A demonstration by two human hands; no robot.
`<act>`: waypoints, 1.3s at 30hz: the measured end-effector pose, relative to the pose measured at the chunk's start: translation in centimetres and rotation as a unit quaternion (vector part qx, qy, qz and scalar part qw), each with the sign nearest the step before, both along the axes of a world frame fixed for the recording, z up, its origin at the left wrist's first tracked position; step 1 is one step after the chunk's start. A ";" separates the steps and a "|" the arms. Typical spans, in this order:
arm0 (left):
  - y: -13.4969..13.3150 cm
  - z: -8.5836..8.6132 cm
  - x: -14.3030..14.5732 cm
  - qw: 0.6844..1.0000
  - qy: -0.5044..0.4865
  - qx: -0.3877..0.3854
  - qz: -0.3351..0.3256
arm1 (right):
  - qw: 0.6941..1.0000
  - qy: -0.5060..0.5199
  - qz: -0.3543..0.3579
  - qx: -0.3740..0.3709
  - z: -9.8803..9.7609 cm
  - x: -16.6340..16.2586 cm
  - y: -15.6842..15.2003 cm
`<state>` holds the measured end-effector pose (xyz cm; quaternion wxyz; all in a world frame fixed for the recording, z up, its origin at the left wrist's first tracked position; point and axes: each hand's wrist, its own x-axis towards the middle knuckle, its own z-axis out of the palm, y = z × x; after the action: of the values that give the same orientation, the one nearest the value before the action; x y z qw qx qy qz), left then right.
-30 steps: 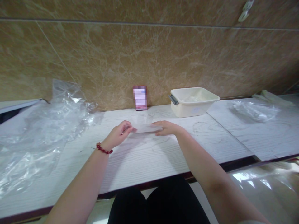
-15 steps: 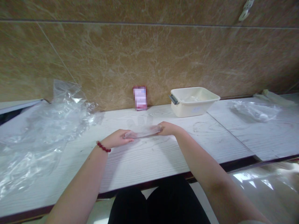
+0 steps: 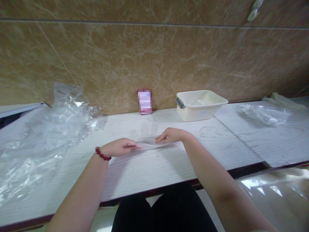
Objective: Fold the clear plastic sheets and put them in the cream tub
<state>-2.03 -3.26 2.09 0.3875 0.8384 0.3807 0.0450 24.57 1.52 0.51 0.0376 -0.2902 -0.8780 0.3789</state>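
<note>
Head view: left hand (image 3: 119,147), grip pinched on translucent plastic (image 3: 148,146); right hand (image 3: 172,135) at its other end, grip unclear; white bench (image 3: 149,170) below.

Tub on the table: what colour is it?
Cream; the tub shows best in the head view.

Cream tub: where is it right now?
In the head view, the cream tub stands right of centre on the white table, close to the wall and beyond the right hand.
</note>
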 end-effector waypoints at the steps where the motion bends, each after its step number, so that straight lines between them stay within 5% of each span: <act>1: -0.1 0.1 0.1 1.000 -0.003 -0.012 -0.001 | 1.000 -0.001 -0.001 -0.014 0.2 0.0 -0.2; 6: -0.6 0.7 0.3 0.995 -0.035 -0.093 -0.010 | 0.997 -0.019 0.014 -0.070 0.7 -0.3 -0.8; 9: -0.6 0.7 0.1 0.993 -0.047 -0.098 0.037 | 0.999 0.009 0.017 -0.039 0.6 -0.5 -0.7; 14: -0.1 0.2 0.0 0.973 -0.069 -0.115 0.186 | 0.990 0.034 -0.133 0.044 -0.5 -1.0 0.1; 18: 0.8 -1.0 0.1 0.951 -0.083 -0.083 0.284 | 0.968 0.010 -0.250 0.005 -2.0 -1.6 0.8; 23: 1.7 -2.9 0.4 0.916 -0.051 -0.072 0.392 | 0.957 -0.021 -0.286 -0.041 -3.1 -2.0 1.1; 27: 2.2 -3.7 0.2 0.904 -0.034 -0.059 0.422 | 0.953 -0.049 -0.298 -0.031 -3.2 -2.1 1.1; 33: 2.6 -3.9 -0.2 0.902 0.074 0.076 0.418 | 0.944 -0.042 -0.326 0.004 -3.6 -2.3 1.2; 39: 2.6 -3.9 0.0 0.897 0.066 0.084 0.429 | 0.946 0.020 -0.323 0.001 -3.2 -2.3 0.9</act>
<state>-1.99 -0.69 -1.85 0.2328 0.6238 0.7232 0.1835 22.27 2.39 -2.69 0.1758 -0.5503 -0.7369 0.3510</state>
